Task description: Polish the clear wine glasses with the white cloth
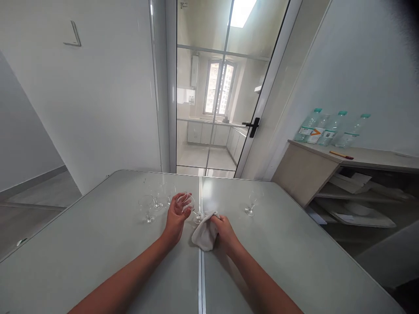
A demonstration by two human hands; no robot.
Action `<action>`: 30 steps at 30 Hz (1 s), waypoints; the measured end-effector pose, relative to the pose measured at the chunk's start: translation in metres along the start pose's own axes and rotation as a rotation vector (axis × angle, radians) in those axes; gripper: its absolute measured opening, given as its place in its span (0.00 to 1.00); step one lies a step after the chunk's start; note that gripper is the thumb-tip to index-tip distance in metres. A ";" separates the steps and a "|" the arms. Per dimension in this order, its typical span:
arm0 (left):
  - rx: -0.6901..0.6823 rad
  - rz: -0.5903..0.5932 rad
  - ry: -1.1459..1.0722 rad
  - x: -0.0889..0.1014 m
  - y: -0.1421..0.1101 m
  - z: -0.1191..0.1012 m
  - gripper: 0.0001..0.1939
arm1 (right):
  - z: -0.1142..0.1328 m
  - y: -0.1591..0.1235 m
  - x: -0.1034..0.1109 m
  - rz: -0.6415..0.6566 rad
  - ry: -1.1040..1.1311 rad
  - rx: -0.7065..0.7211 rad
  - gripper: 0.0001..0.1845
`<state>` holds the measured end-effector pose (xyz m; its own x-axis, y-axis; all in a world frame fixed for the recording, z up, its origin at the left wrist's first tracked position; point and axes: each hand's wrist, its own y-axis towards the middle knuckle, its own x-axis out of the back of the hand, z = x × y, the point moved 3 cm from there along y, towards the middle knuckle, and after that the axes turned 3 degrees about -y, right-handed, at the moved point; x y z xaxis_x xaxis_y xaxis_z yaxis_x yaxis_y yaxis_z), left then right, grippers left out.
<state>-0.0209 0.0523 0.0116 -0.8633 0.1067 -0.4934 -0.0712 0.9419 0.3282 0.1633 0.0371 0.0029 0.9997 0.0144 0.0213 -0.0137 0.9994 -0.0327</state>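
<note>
A tilted glass [187, 202] was cupped in the half-curled left hand [176, 218] beside a cloth [204, 236] pinched by the right hand [225, 229], wiping apparently being the step and gentle glass-to-cloth contact called for.

Cloth [205, 236] gry-wht, tbl [98, 235] pale grn-gry, btl caps [342, 113] teal, dr handle [254, 127] blk
</note>
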 end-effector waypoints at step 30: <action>0.062 0.368 0.083 -0.011 -0.014 0.021 0.37 | 0.011 -0.019 -0.008 0.140 -1.090 0.446 0.11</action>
<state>0.0001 0.0442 -0.0045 -0.8633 0.4172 -0.2840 0.2787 0.8632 0.4209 0.1550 0.0186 0.0140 0.4461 -0.0714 0.8922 -0.3437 0.9067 0.2444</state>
